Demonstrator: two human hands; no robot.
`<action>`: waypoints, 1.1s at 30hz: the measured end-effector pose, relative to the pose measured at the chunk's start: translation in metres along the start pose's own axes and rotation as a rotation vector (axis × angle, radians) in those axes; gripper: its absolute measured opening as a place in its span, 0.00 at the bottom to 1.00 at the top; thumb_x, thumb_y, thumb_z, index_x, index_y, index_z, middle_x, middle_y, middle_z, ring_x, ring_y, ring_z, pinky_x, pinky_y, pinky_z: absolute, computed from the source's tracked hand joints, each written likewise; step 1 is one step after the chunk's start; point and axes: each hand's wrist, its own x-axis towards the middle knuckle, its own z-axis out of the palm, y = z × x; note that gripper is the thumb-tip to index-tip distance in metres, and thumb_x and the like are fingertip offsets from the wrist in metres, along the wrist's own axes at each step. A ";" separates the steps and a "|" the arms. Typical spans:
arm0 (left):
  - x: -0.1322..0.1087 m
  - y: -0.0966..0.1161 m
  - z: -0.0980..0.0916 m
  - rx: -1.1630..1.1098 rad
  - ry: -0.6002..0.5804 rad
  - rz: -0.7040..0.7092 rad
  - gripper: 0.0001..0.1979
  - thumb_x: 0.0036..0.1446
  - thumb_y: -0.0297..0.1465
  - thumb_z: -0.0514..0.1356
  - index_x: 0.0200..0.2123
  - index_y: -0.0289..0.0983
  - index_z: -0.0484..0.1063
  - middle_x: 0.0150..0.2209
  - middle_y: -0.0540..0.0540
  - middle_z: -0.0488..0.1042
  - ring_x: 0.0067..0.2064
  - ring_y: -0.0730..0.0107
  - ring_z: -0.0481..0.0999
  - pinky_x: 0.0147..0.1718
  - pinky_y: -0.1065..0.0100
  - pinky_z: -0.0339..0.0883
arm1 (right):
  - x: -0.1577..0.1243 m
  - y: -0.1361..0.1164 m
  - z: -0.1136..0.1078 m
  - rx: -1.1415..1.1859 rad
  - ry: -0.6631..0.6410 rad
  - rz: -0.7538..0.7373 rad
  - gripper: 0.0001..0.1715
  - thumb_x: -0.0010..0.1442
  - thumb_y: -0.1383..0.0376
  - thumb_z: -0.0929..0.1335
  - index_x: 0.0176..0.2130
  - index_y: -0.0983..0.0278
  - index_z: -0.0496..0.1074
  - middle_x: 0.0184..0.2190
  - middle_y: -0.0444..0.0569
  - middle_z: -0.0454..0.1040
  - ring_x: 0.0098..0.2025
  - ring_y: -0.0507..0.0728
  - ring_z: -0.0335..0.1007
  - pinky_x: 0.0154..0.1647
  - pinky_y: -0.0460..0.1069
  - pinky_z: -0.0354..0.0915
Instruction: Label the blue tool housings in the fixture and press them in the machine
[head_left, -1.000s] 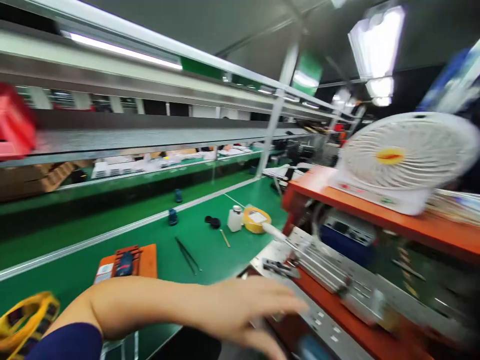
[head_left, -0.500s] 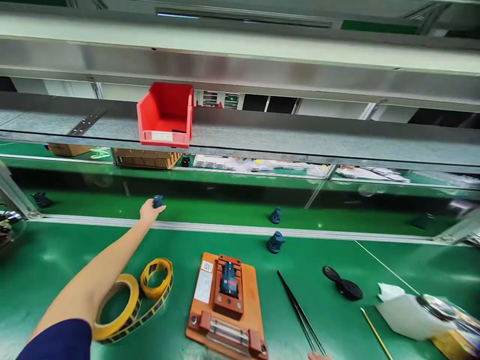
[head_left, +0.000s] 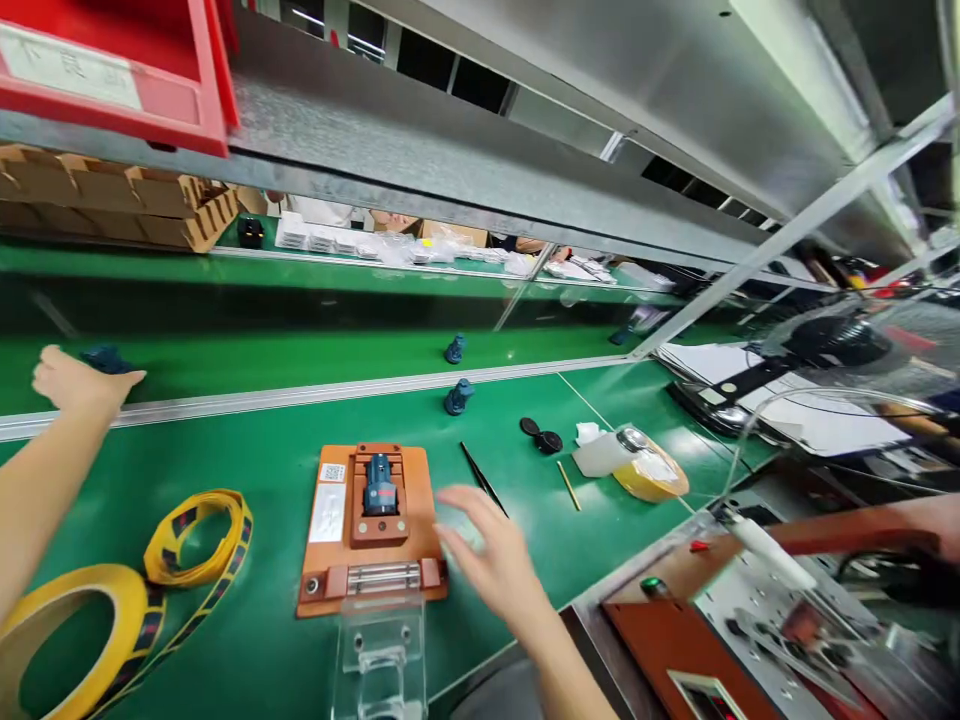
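Stretched out to reach the belt (head_left: pixel 300 352), the left hand (head_left: pixel 79 380) apparently curls over a blue part (head_left: pixel 105 358), while the right hand (head_left: pixel 491 555) hovers open-fingered beside the orange fixture (head_left: pixel 330 560).

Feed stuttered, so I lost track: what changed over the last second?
Right hand rose into view, open, beside the orange fixture. Left hand swung from the machine to a small blue part on the belt; grip unclear. Fixture, tweezers and tape rolls unmoved.
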 end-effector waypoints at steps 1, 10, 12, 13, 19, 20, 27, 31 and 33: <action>0.001 0.002 0.001 -0.004 0.014 -0.047 0.31 0.60 0.38 0.65 0.61 0.34 0.58 0.61 0.46 0.70 0.61 0.57 0.71 0.55 0.55 0.71 | 0.016 0.000 0.009 0.021 -0.067 -0.019 0.23 0.64 0.63 0.70 0.57 0.57 0.69 0.56 0.53 0.72 0.60 0.61 0.68 0.61 0.58 0.67; -0.118 0.034 -0.055 -0.459 -0.244 0.117 0.32 0.51 0.50 0.68 0.57 0.47 0.70 0.57 0.52 0.78 0.56 0.65 0.77 0.58 0.60 0.69 | 0.065 -0.006 0.054 -0.198 -0.302 0.062 0.29 0.50 0.49 0.78 0.41 0.63 0.68 0.46 0.55 0.69 0.51 0.67 0.63 0.48 0.61 0.65; -0.162 0.048 -0.074 -0.508 -0.364 0.093 0.32 0.44 0.55 0.69 0.51 0.48 0.75 0.53 0.52 0.80 0.55 0.58 0.78 0.61 0.54 0.67 | 0.063 -0.004 0.057 -0.187 -0.287 0.043 0.26 0.51 0.50 0.78 0.36 0.62 0.67 0.42 0.52 0.70 0.49 0.65 0.64 0.47 0.60 0.64; -0.182 0.054 -0.081 -0.518 -0.427 0.066 0.32 0.42 0.56 0.69 0.49 0.48 0.77 0.52 0.51 0.80 0.55 0.55 0.78 0.61 0.52 0.66 | 0.063 -0.005 0.057 -0.166 -0.262 0.039 0.26 0.50 0.52 0.79 0.34 0.62 0.66 0.41 0.51 0.70 0.48 0.64 0.65 0.47 0.59 0.64; -0.265 0.091 -0.072 -0.688 -0.696 -0.029 0.27 0.47 0.52 0.70 0.48 0.46 0.78 0.53 0.42 0.79 0.57 0.47 0.77 0.57 0.50 0.72 | 0.046 -0.031 0.031 0.113 -0.101 -0.008 0.28 0.48 0.62 0.79 0.44 0.60 0.65 0.46 0.50 0.73 0.47 0.62 0.71 0.49 0.56 0.68; -0.274 0.100 -0.066 -0.741 -0.720 -0.026 0.27 0.49 0.51 0.69 0.51 0.45 0.77 0.56 0.41 0.78 0.59 0.48 0.75 0.58 0.51 0.71 | 0.039 -0.038 0.024 0.157 -0.110 -0.047 0.28 0.50 0.63 0.78 0.47 0.60 0.65 0.46 0.50 0.74 0.48 0.61 0.72 0.49 0.55 0.69; -0.326 0.155 -0.044 -1.061 -0.933 -0.149 0.32 0.58 0.46 0.66 0.63 0.42 0.68 0.59 0.40 0.75 0.61 0.53 0.74 0.56 0.59 0.72 | -0.015 -0.055 -0.015 0.248 -0.050 -0.190 0.29 0.54 0.65 0.74 0.54 0.60 0.67 0.52 0.52 0.75 0.52 0.62 0.73 0.55 0.56 0.68; -0.347 0.175 -0.039 -1.167 -1.026 -0.243 0.27 0.55 0.41 0.70 0.57 0.42 0.73 0.58 0.41 0.76 0.53 0.56 0.79 0.45 0.66 0.76 | -0.039 -0.043 -0.029 0.244 0.058 -0.183 0.32 0.53 0.66 0.75 0.56 0.61 0.67 0.54 0.54 0.75 0.55 0.62 0.71 0.56 0.57 0.68; -0.355 0.183 -0.037 -1.175 -1.072 -0.277 0.26 0.55 0.40 0.70 0.56 0.43 0.73 0.57 0.41 0.76 0.50 0.56 0.80 0.42 0.66 0.77 | -0.049 -0.037 -0.035 0.237 0.106 -0.176 0.34 0.53 0.67 0.75 0.57 0.62 0.66 0.55 0.54 0.74 0.57 0.62 0.70 0.58 0.56 0.67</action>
